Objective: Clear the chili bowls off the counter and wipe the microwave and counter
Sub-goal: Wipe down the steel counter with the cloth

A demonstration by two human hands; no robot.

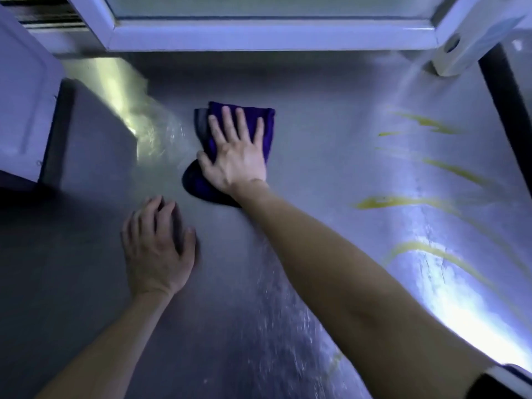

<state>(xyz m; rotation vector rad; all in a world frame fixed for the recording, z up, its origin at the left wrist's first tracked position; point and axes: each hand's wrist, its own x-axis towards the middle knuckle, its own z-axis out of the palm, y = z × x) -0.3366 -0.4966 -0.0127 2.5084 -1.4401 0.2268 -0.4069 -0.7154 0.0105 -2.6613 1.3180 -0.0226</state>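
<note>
A dark purple cloth (260,118) lies folded on the grey steel counter (316,133) near its middle. My right hand (234,151) presses flat on the cloth with straight, spread fingers. My left hand (157,249) rests on the bare counter to the lower left of the cloth, its fingers loosely bent and holding nothing. Yellowish smears (403,201) streak the counter to the right. No bowls show in this view.
A white appliance (23,105) with a dark side stands at the left edge. A white-framed window (259,33) runs along the back. A dark post (503,105) and a white fitting (452,53) stand at the right. Wet streaks (288,326) cover the near counter.
</note>
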